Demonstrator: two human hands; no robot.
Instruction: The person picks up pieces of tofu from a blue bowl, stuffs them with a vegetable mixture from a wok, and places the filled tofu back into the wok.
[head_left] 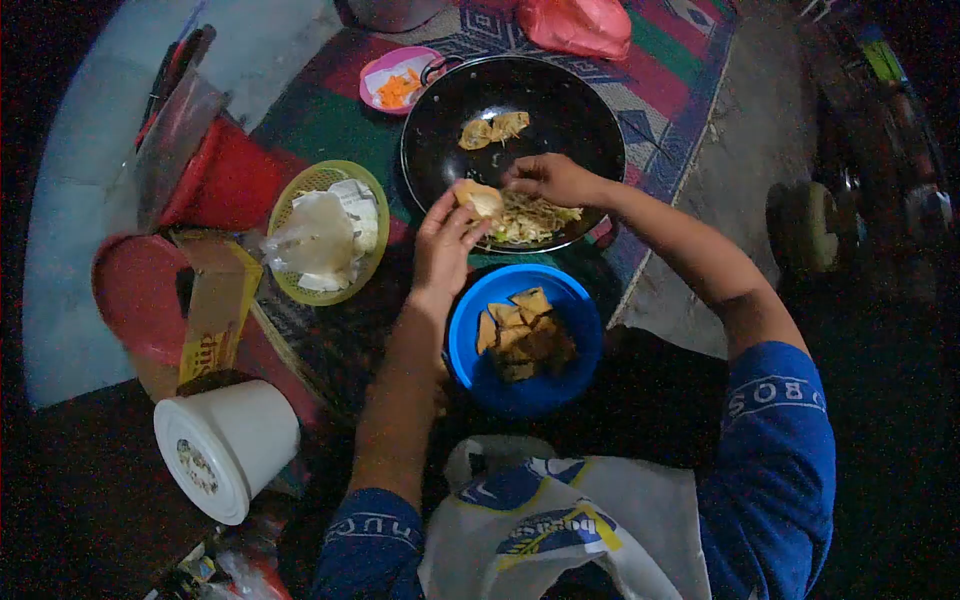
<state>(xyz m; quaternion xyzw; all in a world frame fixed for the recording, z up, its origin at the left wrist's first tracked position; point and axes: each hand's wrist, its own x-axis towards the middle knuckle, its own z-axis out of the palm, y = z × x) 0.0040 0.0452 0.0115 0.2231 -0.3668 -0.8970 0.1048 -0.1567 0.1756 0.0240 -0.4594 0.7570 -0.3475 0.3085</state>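
Note:
My left hand (pixel 447 240) holds a piece of fried tofu (pixel 480 199) over the near left part of a black wok (pixel 425 130). Close beside it, my right hand (pixel 550 183) is bent with its fingertips pinched together; whatever is in them is too small to make out. Below both hands, shredded vegetables with bean sprouts (pixel 535 220) lie heaped at the wok's near side. Farther back in the wok sit two or so filled tofu pieces (pixel 494 130). Nearest my body, a blue basin (pixel 463 345) contains several brown tofu pieces (pixel 520 325).
A pink bowl (pixel 375 72) of orange pieces stands behind the wok. To the left are a yellow-green basket (pixel 375 180) with paper and a plastic bag, a red container (pixel 225 175), a cardboard box (pixel 215 300) and a white lidded bucket (pixel 255 430). A patterned mat (pixel 650 75) lies underneath.

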